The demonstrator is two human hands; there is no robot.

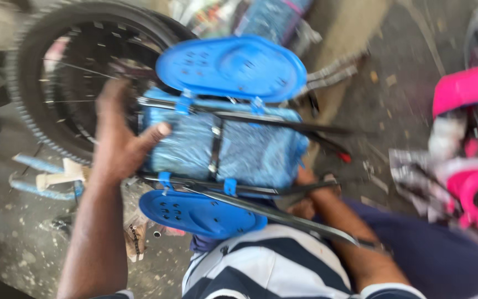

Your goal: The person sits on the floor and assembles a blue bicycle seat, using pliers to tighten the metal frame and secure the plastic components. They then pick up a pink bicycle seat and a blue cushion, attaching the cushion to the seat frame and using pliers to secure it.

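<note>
- blue plastic-wrapped bicycle frame with blue plastic side guards lies across the person's lap, its wrapping not yet removed.
- left hand presses open-palmed on the frame's left end, beside the black spoked tyre.
- right hand sits under the frame's right end; its grip is hidden.
- motion blur smears details.
</note>
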